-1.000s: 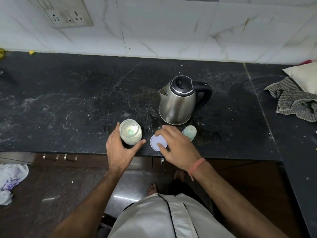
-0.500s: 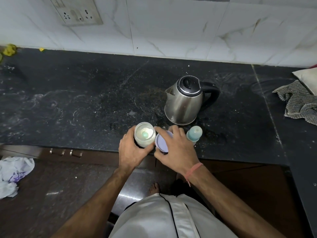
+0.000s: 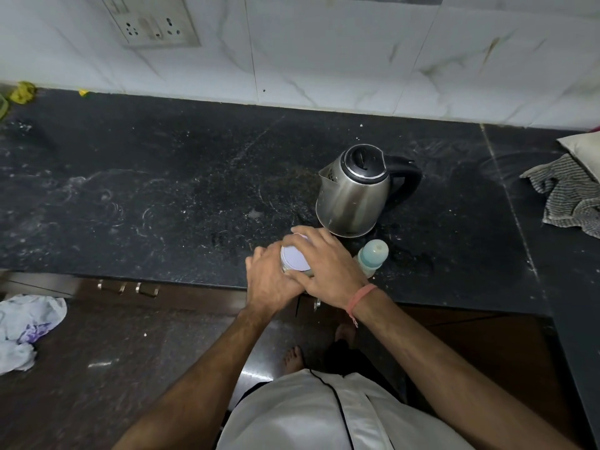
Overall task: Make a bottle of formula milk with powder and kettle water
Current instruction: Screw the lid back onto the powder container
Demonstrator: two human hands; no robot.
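The powder jar (image 3: 297,271) stands near the front edge of the black counter (image 3: 162,196). My left hand (image 3: 269,280) grips its side. My right hand (image 3: 328,264) holds the pale lilac lid (image 3: 293,256) on top of the jar, fingers curled round its rim. Most of the jar is hidden by both hands. Just to the right stands the baby bottle (image 3: 373,256) with a pale green cap. The steel kettle (image 3: 354,193) with a black lid and handle sits behind them.
A striped cloth (image 3: 565,196) and a pale cushion (image 3: 584,151) lie at the counter's right end. A socket plate (image 3: 152,24) is on the tiled wall. Crumpled white cloth (image 3: 26,326) lies on the floor at left. Drawer handles (image 3: 130,289) sit below the counter edge.
My right hand picked the lid up from the counter and brought it over onto the jar's open mouth. My left hand kept its grip on the jar.
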